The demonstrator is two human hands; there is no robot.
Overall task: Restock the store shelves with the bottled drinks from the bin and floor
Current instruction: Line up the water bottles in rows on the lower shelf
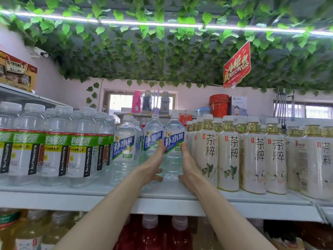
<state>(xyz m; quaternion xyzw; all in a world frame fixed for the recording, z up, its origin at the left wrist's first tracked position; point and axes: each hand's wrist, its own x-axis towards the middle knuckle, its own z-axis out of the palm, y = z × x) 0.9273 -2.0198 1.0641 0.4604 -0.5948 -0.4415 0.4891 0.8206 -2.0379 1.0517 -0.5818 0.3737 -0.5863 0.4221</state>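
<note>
both arms reach up to the top shelf [162, 195], and the two hands stand one on each side of a clear bottle with a blue label [174, 141]. the left hand [155, 165] lies flat against the left side of this bottle, with the long fingers pointing up to the label. the right hand [187, 163] does the same on the right side, so the bottle is pressed between two open palms. the bottle stands upright near the front edge of the shelf. just beside it on the left are two more blue-label bottles [153, 139]. further left is a row of green-label electrolyte bottles [79, 147]. on the right, white tea bottles [230, 156] stand close to the right hand. on the lower shelf there are red drinks [149, 235].
</note>
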